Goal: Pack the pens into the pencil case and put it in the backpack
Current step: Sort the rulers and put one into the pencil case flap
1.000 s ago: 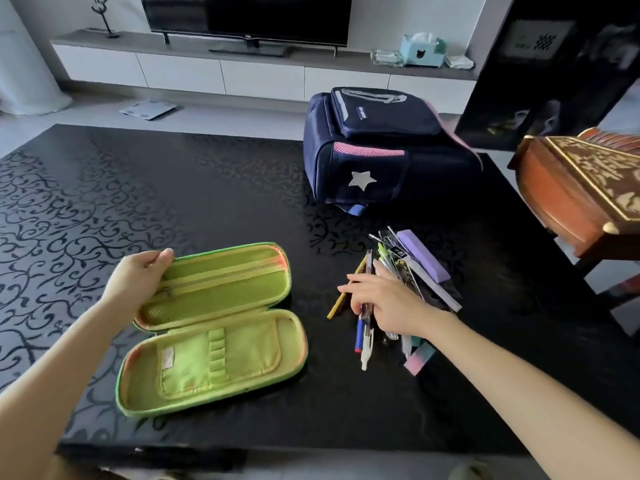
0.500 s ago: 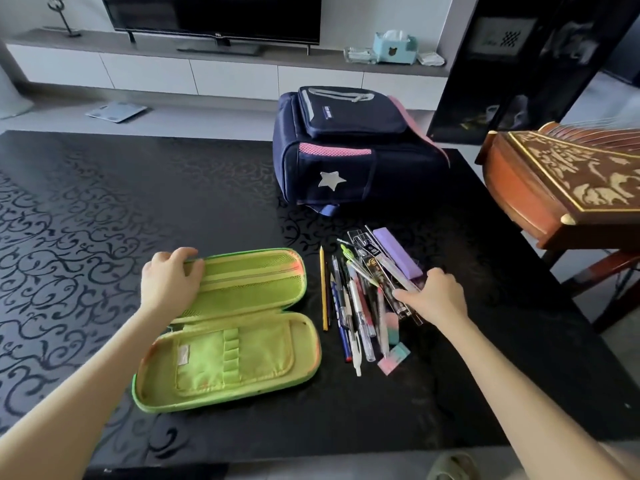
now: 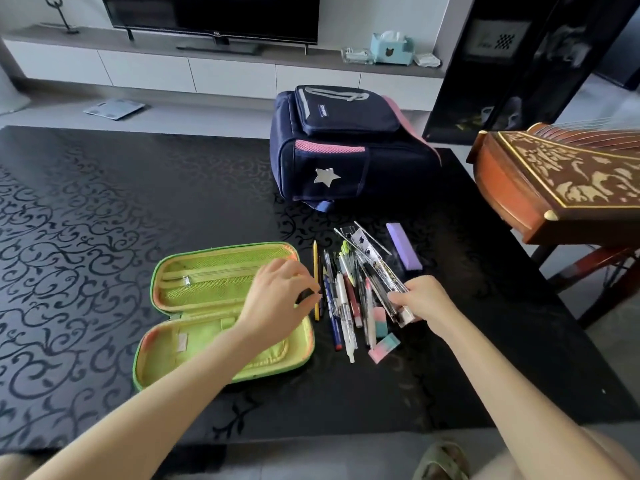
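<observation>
The left hand (image 3: pixel 277 299) hovers loosely spread over the open pencil case (image 3: pixel 221 271), fingertips by the pens (image 3: pixel 343 299) on the table (image 3: pixel 104 202). The right hand (image 3: pixel 422 299) grips the clear rulers (image 3: pixel 377 268). The backpack (image 3: pixel 346 150) stands behind.

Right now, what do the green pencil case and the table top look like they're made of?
Pencil case: likely fabric over a stiff shell, matte; mesh zip pocket and stitched lining show. Table: probably glass or lacquer, glossy black; reflects light over a scroll pattern.
</observation>
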A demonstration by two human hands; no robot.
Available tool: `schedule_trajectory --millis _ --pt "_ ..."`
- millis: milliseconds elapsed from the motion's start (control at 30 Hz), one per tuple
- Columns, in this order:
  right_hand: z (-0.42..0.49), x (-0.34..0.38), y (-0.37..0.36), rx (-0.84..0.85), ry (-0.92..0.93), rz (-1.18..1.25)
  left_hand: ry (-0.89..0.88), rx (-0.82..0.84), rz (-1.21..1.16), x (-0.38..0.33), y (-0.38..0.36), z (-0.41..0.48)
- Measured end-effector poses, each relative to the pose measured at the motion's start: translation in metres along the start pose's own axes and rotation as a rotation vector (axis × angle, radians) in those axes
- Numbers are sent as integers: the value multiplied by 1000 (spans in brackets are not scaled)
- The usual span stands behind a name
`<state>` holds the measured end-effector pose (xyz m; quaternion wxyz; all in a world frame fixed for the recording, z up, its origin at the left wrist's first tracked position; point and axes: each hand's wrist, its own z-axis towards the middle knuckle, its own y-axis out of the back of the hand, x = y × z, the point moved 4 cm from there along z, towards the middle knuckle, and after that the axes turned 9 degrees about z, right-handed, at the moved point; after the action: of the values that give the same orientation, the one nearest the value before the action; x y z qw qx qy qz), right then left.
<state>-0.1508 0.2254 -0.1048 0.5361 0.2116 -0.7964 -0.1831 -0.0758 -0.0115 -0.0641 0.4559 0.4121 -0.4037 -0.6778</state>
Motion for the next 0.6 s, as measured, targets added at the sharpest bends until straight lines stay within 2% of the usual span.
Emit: schedule_trajectory --millis 67,200,300,367,433,600 --pt "-7 -3 3 16 -11 105 41 97 -122 -21 -8 10" --pt "-25 -9 5 23 -62 403 374 343 -414 -52 -33 34" --pt "-37 -11 2 80 -69 528 591 452 -723 -70 -51 44" --pt "-43 -12 0 103 -57 527 720 445 -947 -79 -55 46" --pt "-48 -12 -2 102 -25 513 770 373 -1065 -81 -54 44" --pt "-56 -10 -1 100 10 581 782 351 -1145 -66 -42 36"
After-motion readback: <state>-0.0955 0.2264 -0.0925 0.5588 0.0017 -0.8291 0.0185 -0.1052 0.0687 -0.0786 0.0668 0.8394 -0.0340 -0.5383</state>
